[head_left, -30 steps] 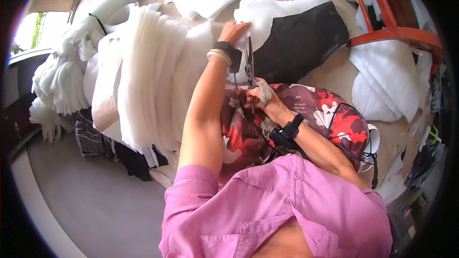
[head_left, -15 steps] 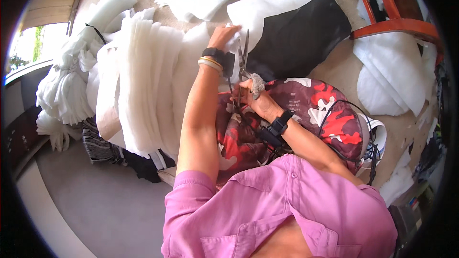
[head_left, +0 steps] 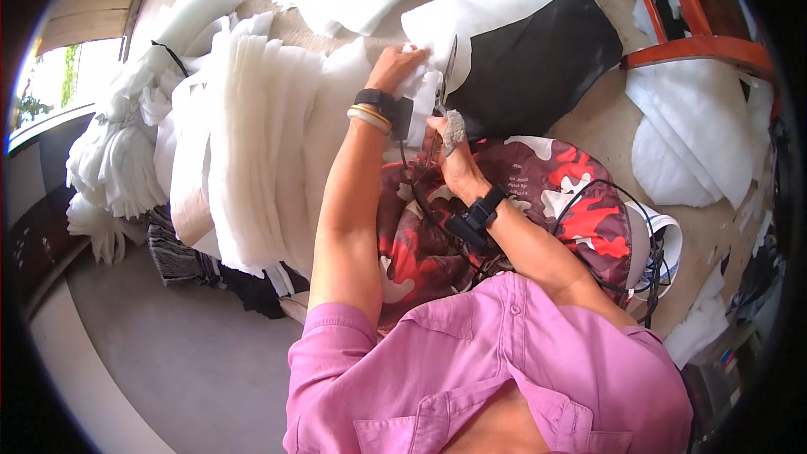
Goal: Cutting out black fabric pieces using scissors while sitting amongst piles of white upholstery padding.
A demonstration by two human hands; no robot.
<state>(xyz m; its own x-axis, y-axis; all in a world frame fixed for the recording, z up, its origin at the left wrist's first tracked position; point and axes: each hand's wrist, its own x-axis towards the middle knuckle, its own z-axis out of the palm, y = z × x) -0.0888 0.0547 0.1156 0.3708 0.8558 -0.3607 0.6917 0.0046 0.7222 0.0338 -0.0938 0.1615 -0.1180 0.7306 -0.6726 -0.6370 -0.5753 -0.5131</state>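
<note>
Left hand [head_left: 395,67] pinching white padding sheet [head_left: 420,88] taut, upper centre, w/ right hand [head_left: 450,147] fingers curled round long steel scissors [head_left: 444,84] for clean cut.

- Bright daylight is admitted through the window [head_left: 59,84] at the left, which is overexposed.
- The white padding sheets [head_left: 252,126] are nearly washed out.
- Straight edges are bent by fisheye distortion; the corners are blackened.

No clear packages, signs or screens in view, one small patch of pale printed lettering [head_left: 523,175] on the red camouflage fabric [head_left: 580,202] — just right of the right wrist — too small to make out
</note>
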